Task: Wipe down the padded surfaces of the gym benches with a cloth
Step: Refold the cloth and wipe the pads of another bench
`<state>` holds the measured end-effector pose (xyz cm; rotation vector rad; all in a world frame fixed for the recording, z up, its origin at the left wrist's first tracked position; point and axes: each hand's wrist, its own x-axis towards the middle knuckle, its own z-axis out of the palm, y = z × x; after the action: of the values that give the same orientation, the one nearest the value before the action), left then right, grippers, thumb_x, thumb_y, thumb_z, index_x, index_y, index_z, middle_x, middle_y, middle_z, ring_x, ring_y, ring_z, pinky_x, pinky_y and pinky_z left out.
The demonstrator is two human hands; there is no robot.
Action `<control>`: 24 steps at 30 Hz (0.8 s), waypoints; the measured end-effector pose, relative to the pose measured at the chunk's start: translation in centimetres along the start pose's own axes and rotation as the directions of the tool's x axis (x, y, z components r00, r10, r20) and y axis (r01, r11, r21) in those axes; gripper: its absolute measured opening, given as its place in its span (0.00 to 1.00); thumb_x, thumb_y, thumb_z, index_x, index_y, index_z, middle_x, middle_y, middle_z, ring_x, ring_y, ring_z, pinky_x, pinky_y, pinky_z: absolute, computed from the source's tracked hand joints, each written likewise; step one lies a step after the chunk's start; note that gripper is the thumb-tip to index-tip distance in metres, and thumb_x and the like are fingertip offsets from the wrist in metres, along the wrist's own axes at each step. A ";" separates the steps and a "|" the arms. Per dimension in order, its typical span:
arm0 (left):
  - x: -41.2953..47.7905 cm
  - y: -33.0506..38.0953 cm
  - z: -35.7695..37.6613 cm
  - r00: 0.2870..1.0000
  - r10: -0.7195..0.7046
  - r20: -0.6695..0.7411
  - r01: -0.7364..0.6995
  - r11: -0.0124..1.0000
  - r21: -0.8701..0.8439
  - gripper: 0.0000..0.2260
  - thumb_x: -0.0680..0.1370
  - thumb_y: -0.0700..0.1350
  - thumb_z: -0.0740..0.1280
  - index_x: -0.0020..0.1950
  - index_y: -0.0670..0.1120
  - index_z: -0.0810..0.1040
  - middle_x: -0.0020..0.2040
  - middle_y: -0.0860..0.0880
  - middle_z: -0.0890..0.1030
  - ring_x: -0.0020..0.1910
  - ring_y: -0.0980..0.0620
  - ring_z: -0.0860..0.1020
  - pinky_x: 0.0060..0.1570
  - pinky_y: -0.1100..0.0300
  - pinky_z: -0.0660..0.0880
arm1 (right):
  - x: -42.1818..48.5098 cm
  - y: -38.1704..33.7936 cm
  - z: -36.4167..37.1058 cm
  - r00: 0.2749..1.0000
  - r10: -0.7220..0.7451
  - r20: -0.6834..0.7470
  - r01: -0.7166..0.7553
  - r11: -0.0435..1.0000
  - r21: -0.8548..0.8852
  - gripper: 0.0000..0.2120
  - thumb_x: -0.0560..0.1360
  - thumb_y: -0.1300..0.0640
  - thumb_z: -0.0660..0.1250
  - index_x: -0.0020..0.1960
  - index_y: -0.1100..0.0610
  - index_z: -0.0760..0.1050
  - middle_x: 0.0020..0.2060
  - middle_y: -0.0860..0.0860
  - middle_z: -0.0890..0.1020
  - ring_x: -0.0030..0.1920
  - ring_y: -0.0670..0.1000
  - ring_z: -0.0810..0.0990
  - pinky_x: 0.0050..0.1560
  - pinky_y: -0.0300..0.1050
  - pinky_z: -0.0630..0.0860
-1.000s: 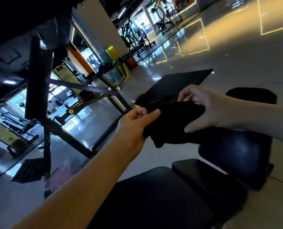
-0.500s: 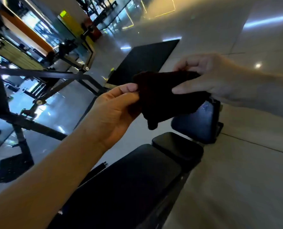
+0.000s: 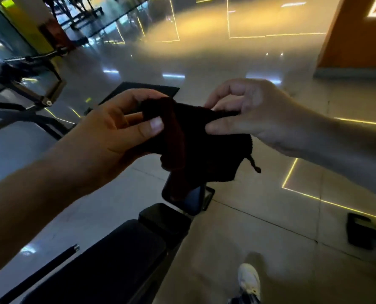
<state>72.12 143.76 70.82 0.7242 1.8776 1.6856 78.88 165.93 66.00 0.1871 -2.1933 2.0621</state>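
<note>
A dark cloth (image 3: 195, 145) hangs in the air at the centre of the view, stretched between both hands. My left hand (image 3: 116, 132) pinches its left edge between thumb and fingers. My right hand (image 3: 244, 110) pinches the cloth's upper right edge. Below the hands lies a black padded gym bench: its long pad (image 3: 108, 260) at lower centre, a smaller pad (image 3: 165, 218) beyond it, and a roller pad (image 3: 189, 198) partly hidden behind the cloth. Neither hand nor cloth touches the bench.
Shiny tiled floor (image 3: 259, 227) with glowing yellow lines spreads to the right. A black machine frame (image 3: 29, 99) stands at left, a black floor mat (image 3: 138, 88) beyond the hands, a dark object (image 3: 362, 233) at right. My white shoe (image 3: 248, 279) is at bottom right. An orange wall (image 3: 356, 31) rises upper right.
The view has tilted down and to the right, so the bench now sits lower and the machine frame has slid left. Both hands still hold the cloth, now spread a little wider.
</note>
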 end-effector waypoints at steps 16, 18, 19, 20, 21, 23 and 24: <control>15.6 19.1 3.7 0.978 0.198 0.061 -0.207 0.942 0.265 0.05 0.75 0.48 0.70 0.42 0.49 0.77 0.34 0.55 0.80 0.35 0.59 0.79 0.33 0.67 0.76 | 8.9 -17.8 -15.0 0.991 -0.098 -0.088 0.067 0.951 -0.302 0.03 0.76 0.64 0.66 0.48 0.65 0.73 0.40 0.61 0.78 0.41 0.51 0.75 0.41 0.41 0.71; 17.8 21.4 5.0 0.969 0.246 0.040 -0.244 0.904 0.350 0.10 0.72 0.54 0.67 0.44 0.48 0.76 0.34 0.55 0.79 0.35 0.59 0.78 0.34 0.68 0.74 | 9.5 -19.5 -17.2 0.989 -0.106 -0.099 0.065 0.935 -0.350 0.07 0.77 0.65 0.65 0.51 0.69 0.74 0.44 0.66 0.79 0.43 0.54 0.77 0.44 0.44 0.75; 18.8 22.4 5.7 0.960 0.277 0.031 -0.266 0.879 0.396 0.13 0.71 0.56 0.65 0.45 0.47 0.76 0.34 0.55 0.79 0.35 0.59 0.77 0.34 0.68 0.73 | 9.7 -20.3 -18.3 0.988 -0.103 -0.117 0.053 0.928 -0.369 0.07 0.77 0.64 0.65 0.51 0.68 0.75 0.46 0.66 0.79 0.44 0.56 0.78 0.47 0.48 0.77; 19.8 23.3 6.5 0.950 0.309 0.034 -0.293 0.853 0.431 0.16 0.70 0.58 0.63 0.46 0.46 0.76 0.36 0.53 0.79 0.35 0.58 0.77 0.34 0.68 0.73 | 9.8 -21.1 -19.2 0.986 -0.095 -0.139 0.034 0.920 -0.391 0.07 0.77 0.63 0.65 0.52 0.66 0.77 0.47 0.64 0.80 0.46 0.57 0.79 0.50 0.51 0.77; 20.8 24.2 7.3 0.943 0.330 0.041 -0.310 0.829 0.466 0.19 0.70 0.59 0.62 0.48 0.44 0.77 0.37 0.51 0.79 0.36 0.58 0.77 0.34 0.67 0.72 | 9.9 -21.8 -20.0 0.983 -0.084 -0.163 0.010 0.913 -0.408 0.07 0.78 0.61 0.64 0.51 0.64 0.78 0.46 0.60 0.81 0.48 0.56 0.80 0.52 0.53 0.78; 22.7 26.1 9.1 0.931 0.357 0.073 -0.338 0.770 0.541 0.22 0.70 0.61 0.62 0.49 0.43 0.77 0.39 0.47 0.79 0.34 0.59 0.76 0.33 0.67 0.71 | 9.8 -23.3 -21.3 0.978 -0.042 -0.202 -0.039 0.924 -0.380 0.08 0.78 0.55 0.64 0.52 0.58 0.78 0.47 0.54 0.81 0.51 0.51 0.80 0.54 0.55 0.78; 23.8 26.9 10.0 0.924 0.367 0.105 -0.359 0.741 0.567 0.22 0.69 0.62 0.62 0.48 0.44 0.77 0.38 0.48 0.79 0.32 0.60 0.75 0.32 0.67 0.71 | 9.5 -24.2 -21.9 0.976 -0.003 -0.219 -0.074 0.938 -0.340 0.11 0.77 0.50 0.65 0.53 0.56 0.77 0.49 0.53 0.81 0.52 0.50 0.80 0.54 0.55 0.79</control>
<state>63.04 169.67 96.05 1.4055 2.4104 1.2973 73.91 186.26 92.74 -0.1088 -2.3833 1.5837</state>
